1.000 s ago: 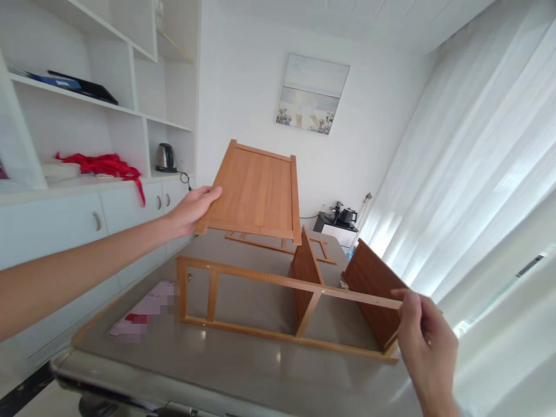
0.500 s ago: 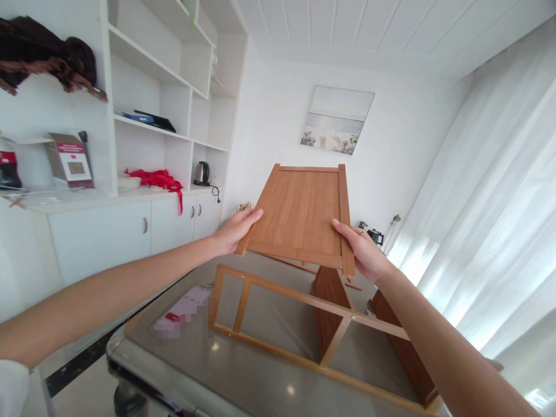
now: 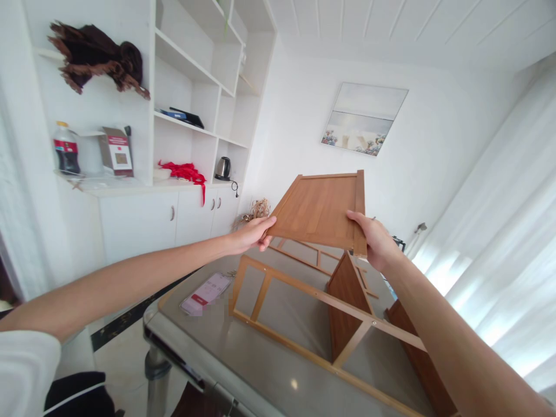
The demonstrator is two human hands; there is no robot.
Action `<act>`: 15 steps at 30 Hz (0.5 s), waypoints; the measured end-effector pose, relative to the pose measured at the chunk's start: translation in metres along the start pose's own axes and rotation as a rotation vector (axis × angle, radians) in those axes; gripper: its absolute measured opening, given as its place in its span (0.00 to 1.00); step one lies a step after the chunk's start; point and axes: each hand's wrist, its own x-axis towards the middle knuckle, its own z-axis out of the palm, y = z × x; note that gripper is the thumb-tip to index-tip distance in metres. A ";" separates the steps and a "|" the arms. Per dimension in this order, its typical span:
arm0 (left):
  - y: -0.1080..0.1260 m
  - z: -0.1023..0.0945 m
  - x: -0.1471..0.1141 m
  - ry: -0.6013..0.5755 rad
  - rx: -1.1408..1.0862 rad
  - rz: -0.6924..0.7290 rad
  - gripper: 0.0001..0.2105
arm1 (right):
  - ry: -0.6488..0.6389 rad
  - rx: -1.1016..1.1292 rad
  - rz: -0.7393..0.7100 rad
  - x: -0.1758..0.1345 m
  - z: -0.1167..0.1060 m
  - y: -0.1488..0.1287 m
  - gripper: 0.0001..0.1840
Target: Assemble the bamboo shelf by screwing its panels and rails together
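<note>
A wooden shelf panel [image 3: 317, 208] with raised side strips hangs tilted above the table, held between both hands. My left hand [image 3: 254, 233] grips its left edge near the front corner, thumb on top. On the opposite edge, my right hand [image 3: 376, 237] is closed with its thumb on the upper face. Beneath the panel, a partly joined wooden shelf frame [image 3: 299, 295] lies on the grey table. An upright wooden board [image 3: 347, 304] spans its middle, and a second board [image 3: 417, 359] at the right is partly hidden by my right arm.
On the table [image 3: 208, 347], a phone [image 3: 206, 293] lies left of the frame. Another slatted wooden frame [image 3: 299, 255] rests behind it. White shelving [image 3: 185, 58] holds a cola bottle [image 3: 66, 149], a kettle [image 3: 223, 168] and red cloth [image 3: 185, 172]. A white curtain [image 3: 490, 243] hangs at right.
The view has turned left, so the room appears shifted right. The panel is tilted flatter, its left side turned, with both hands still on it. More of the rear frame shows.
</note>
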 end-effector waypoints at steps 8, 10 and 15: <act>0.019 -0.005 -0.034 -0.171 -0.068 0.021 0.25 | -0.099 0.058 0.192 0.010 -0.040 0.030 0.11; 0.020 -0.003 -0.041 -0.208 -0.047 0.067 0.20 | -0.083 0.097 0.226 0.009 -0.047 0.035 0.09; 0.013 0.004 -0.044 -0.218 0.017 0.130 0.13 | -0.031 0.132 0.272 0.005 -0.055 0.042 0.09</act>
